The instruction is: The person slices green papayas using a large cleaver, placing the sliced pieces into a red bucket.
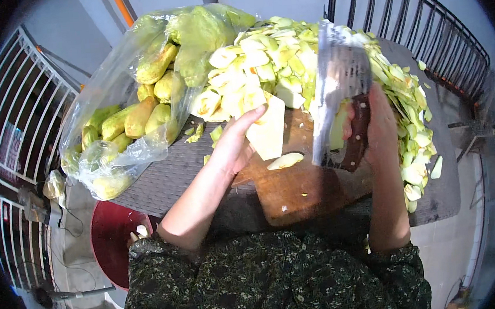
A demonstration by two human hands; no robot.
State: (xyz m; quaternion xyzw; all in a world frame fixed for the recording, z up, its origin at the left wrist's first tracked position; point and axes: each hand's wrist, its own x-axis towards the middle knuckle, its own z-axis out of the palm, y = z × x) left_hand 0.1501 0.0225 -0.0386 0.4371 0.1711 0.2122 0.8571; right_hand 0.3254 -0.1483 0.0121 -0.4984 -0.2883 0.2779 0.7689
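My left hand (pixel 236 145) grips a peeled, pale yellow-green vegetable piece (pixel 268 131) with a flat cut side, its thumb along the top. In my right hand (pixel 381 122) is a wide-bladed cleaver (pixel 342 60), its brown riveted handle in my palm and its blade upright, slightly blurred. The cleaver stands apart from the piece, over the right side of a brown wooden cutting board (pixel 288 195). A single slice (pixel 286 161) lies on the board below the held piece. Behind the board rises a big heap of pale green slices (pixel 286 52), which continues down the right side.
A clear plastic bag (pixel 109 171) of whole yellow-green vegetables (pixel 140 117) sits at the table's left. Under the table edge stands a dark red bucket (pixel 109 241) with pale scraps. A white rack (pixel 14 109) is at left, a black metal railing (pixel 416 13) behind right.
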